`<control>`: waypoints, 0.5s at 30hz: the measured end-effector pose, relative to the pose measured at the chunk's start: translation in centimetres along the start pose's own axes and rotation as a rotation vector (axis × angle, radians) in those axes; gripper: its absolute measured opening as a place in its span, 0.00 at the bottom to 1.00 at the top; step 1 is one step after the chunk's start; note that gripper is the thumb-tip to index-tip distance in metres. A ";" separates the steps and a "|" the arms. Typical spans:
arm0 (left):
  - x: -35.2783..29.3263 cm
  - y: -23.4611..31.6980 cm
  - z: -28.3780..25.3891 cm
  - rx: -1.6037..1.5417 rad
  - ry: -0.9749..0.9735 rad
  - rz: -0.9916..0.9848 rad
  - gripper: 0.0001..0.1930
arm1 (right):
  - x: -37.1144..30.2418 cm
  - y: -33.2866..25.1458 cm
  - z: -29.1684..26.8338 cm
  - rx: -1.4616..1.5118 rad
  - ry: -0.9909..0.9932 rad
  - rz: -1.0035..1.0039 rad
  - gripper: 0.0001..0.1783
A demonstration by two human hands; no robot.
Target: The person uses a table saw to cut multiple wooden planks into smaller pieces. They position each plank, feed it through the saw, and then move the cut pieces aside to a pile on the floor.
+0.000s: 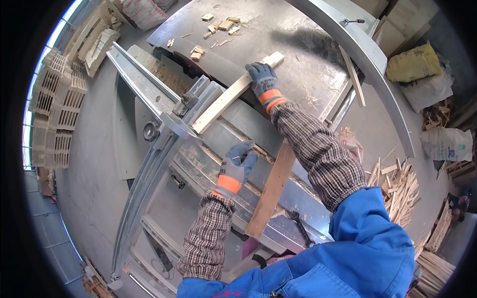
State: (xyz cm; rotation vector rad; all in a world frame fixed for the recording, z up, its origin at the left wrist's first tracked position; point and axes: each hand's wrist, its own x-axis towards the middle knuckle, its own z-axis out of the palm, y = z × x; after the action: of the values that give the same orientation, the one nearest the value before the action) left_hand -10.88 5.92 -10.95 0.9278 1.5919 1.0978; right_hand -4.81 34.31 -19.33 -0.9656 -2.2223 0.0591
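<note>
My right hand (263,81), in a grey glove with an orange cuff, is closed over the far part of a pale wooden strip (223,105). The strip lies slantwise across the metal saw table (303,64), its near end against the metal fence (203,102). Lower down, my left hand (239,162) hovers above the slotted sliding part of the machine. Its fingers are loosely bent and apart, and nothing shows between them. To its right, a wider brown board (272,191) rests across the rails, clear of both hands.
Small wood offcuts (225,25) and shavings lie on the table's far side. A wrench (300,228) rests near my body. A curved metal guard arm (370,64) spans the right. Beyond it are sacks (417,64) and a heap of thin sticks (397,193). Slatted wooden stacks (59,99) stand left.
</note>
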 end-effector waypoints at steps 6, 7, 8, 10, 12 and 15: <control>5.1 -0.8 -2.8 0.854 0.416 0.391 0.30 | 0.9 -1.4 -0.5 0.009 -0.062 0.117 0.27; 6.6 -0.3 -3.2 0.930 0.472 0.418 0.33 | 1.5 -1.3 -0.6 -0.033 -0.108 0.116 0.26; 8.0 0.3 -3.7 1.010 0.532 0.437 0.36 | 2.3 -1.4 -0.3 -0.066 -0.156 0.111 0.25; 9.8 0.7 -3.6 1.125 0.598 0.299 0.39 | 2.9 -2.0 -0.2 -0.093 -0.243 0.106 0.24; 11.7 0.6 -3.6 1.310 0.619 0.205 0.36 | 2.6 -2.0 -0.3 -0.027 -0.245 0.099 0.26; 14.7 -0.4 -4.6 1.599 0.622 0.039 0.27 | 2.8 -1.3 -0.6 0.056 -0.174 0.060 0.30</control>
State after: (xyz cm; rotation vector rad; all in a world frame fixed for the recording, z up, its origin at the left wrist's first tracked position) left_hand -19.04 18.37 -14.87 1.6383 3.0029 -0.1841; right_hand -6.56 35.06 -16.82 -1.0300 -2.3354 0.2393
